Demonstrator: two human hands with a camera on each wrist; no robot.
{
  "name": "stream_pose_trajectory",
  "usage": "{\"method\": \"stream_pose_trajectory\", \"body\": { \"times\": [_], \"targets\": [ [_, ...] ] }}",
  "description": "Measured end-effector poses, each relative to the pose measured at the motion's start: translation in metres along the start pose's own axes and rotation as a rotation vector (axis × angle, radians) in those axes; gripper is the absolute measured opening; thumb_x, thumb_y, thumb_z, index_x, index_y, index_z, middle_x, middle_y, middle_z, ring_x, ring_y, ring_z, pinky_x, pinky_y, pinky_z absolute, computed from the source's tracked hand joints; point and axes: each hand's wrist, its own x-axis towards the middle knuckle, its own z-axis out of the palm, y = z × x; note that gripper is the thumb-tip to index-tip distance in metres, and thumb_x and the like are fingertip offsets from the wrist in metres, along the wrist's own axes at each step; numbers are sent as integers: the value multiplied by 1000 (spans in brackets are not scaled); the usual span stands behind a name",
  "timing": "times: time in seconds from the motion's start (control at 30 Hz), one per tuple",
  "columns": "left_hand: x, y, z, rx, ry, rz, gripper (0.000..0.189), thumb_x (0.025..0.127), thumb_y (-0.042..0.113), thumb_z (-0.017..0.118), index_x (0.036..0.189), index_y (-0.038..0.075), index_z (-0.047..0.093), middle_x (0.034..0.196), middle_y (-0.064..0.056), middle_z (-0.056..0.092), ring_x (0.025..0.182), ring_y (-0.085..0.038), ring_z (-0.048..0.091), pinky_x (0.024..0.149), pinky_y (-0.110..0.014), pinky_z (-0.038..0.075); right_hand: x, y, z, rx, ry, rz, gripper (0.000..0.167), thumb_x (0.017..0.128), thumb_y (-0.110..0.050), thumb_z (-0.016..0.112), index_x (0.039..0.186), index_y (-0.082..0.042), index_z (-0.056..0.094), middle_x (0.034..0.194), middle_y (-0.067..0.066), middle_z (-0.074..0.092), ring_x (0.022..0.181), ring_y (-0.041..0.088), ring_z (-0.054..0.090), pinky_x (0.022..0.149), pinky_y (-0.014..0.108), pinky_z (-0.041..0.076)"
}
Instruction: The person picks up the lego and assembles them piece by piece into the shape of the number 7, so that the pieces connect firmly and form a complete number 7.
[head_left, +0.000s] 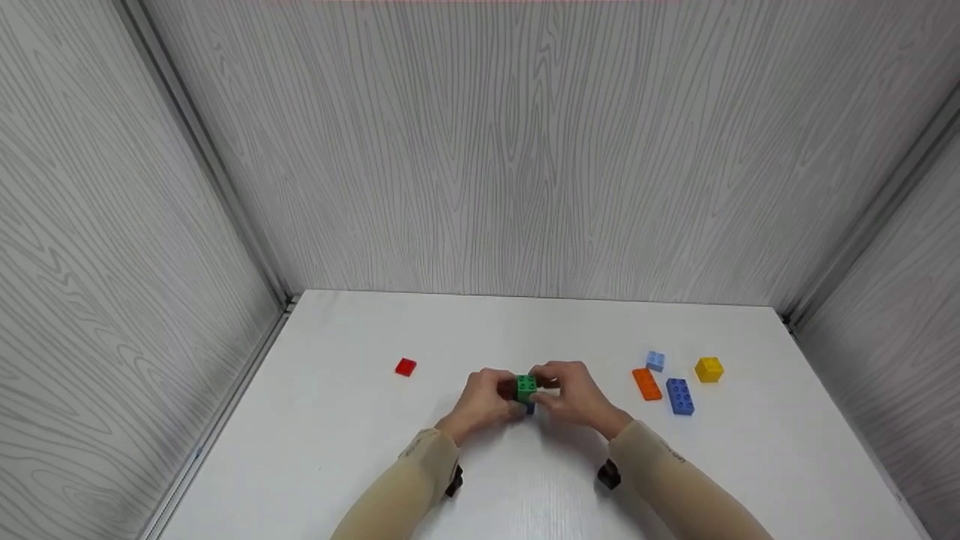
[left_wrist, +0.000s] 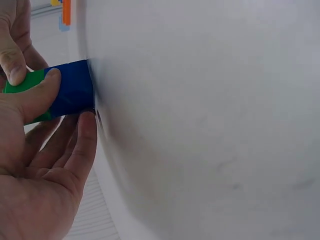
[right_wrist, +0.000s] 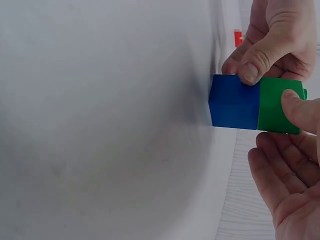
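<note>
1. Both hands meet at one small upright stack: the left hand pinches its lower part, thumb by the seam, and the right hand grips its upper part between thumb and fingers. Beige sleeves cover the forearms.
2. Between them, a green four-stud brick sits on a dark-blue brick, about midway between the left and right edges of the white table. Whether its base touches the tabletop I cannot tell.
3. Toward the right edge lies a blue eight-stud brick, with a thin orange brick just left of it.
4. Slightly farther, a yellow brick stands nearer the right edge; a thin red brick lies toward the left edge.
5. Just beyond the orange one is a light-blue brick.
6. Behind the far edge rises a grey wood-grain panel.
</note>
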Motion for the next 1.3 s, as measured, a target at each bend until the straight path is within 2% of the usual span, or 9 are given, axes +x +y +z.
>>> {"method": "stream_pose_trajectory", "body": {
  "times": [0.13, 0.4, 0.57, 0.7, 0.9, 1.07, 1.2, 1.3],
  "targets": [
    [-1, -1, -2, -28, -8, 15, 27, 92, 10, 92, 119, 11, 85, 111, -7, 87, 106, -20, 80, 104, -48, 65, 0, -2, -1, 13, 11, 16, 21, 97, -2, 82, 117, -10, 83, 109, 7, 84, 104, 25, 82, 95, 50, 70],
    [-2, -4, -2, -2, -31, 41, 24, 95, 12, 90, 118, 13, 88, 111, -3, 88, 105, -16, 81, 105, -47, 65, -6, -4, 3, 111, 7, 99, 25, 101, -9, 83, 126, -12, 81, 120, 8, 83, 111, 29, 82, 99, 51, 69],
    [-3, -4, -2, -7, -38, 2, 22, 95, 10, 89, 117, 11, 88, 109, -3, 88, 103, -15, 79, 107, -49, 64, -15, -2, -2, 167, -13, 147, 38, 102, -15, 83, 139, -9, 77, 134, 12, 81, 119, 32, 81, 103, 51, 68],
    [-2, -2, -2, 10, -49, -16, 24, 95, 9, 88, 119, 9, 87, 111, -4, 87, 104, -15, 78, 109, -50, 63, -21, 0, -15, 168, -15, 187, 44, 105, -15, 80, 147, -8, 72, 137, 16, 80, 121, 32, 79, 106, 50, 66],
    [-1, -1, -2, 17, -53, -22, 27, 95, 9, 88, 122, 7, 86, 114, -6, 84, 106, -18, 73, 111, -52, 61, -29, 5, -42, 159, -13, 224, 42, 108, -14, 75, 149, -9, 70, 140, 23, 77, 125, 35, 77, 111, 53, 63],
    [-2, -2, -4, 12, -60, -33, 29, 96, 9, 87, 125, 6, 84, 116, -7, 83, 108, -18, 73, 111, -52, 61, -33, 11, -68, 160, 0, 220, 43, 104, -16, 80, 145, -6, 72, 143, 23, 76, 129, 44, 74, 114, 59, 61],
    [-1, -3, -2, 12, -60, -25, 28, 96, 10, 87, 124, 7, 85, 115, -6, 84, 107, -17, 74, 109, -50, 62, -41, 22, -88, 144, 46, 202, 45, 101, -17, 84, 142, -3, 73, 141, 23, 76, 129, 49, 73, 113, 61, 61],
    [-2, -2, -2, -3, -62, -36, 28, 97, 9, 86, 124, 7, 85, 115, -6, 84, 107, -18, 74, 110, -51, 62, -47, 31, -102, 138, 86, 241, 46, 100, -16, 86, 142, -4, 73, 142, 23, 76, 130, 49, 73, 114, 60, 60]
  ]
}}
